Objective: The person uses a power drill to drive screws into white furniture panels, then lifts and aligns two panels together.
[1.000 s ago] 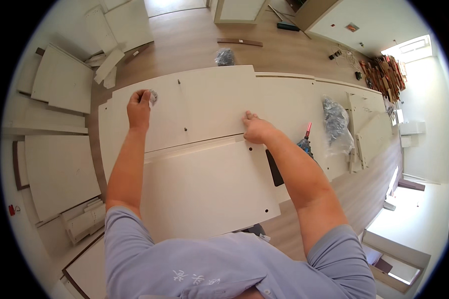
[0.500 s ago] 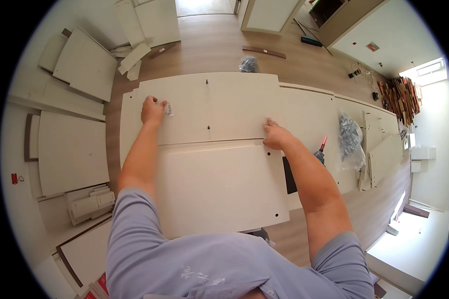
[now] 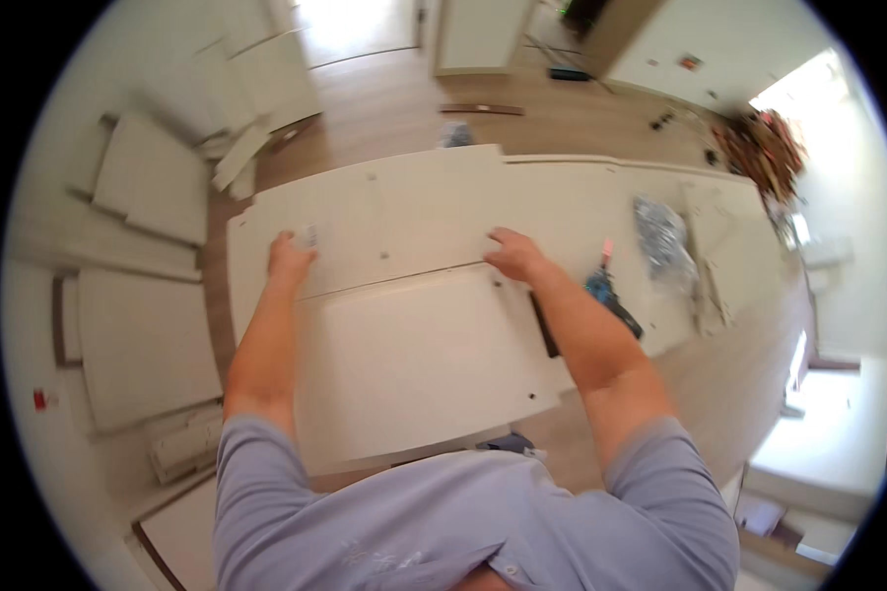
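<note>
A white panel [image 3: 434, 212] with two small dark fittings lies across in front of me. Over its left part is my left hand [image 3: 291, 261], beside a small printed label [image 3: 311, 236]; finger and thumb look apart, though blurred. My right hand [image 3: 514, 253] is at the panel's right part, near the seam, fingers stretched leftward and thumb apart. Neither hand shows anything held; whether the fingertips press on the surface I cannot tell. Nearer to me, a second white panel [image 3: 404, 364] adjoins the seam, with dark holes along its right side.
Right of my right forearm lies a blue-and-black power drill [image 3: 611, 295]. Beyond it is a clear plastic bag of grey hardware [image 3: 663, 236]. Boards [image 3: 148, 335] lean along the left wall. A brown strip [image 3: 481, 108] lies on the floor ahead, and wood scraps [image 3: 764, 153] are piled far right.
The whole view has shifted and turned slightly, with blur. My left hand has come nearer to me, toward the seam, and its fingers have loosened. My right hand stays near the seam.
</note>
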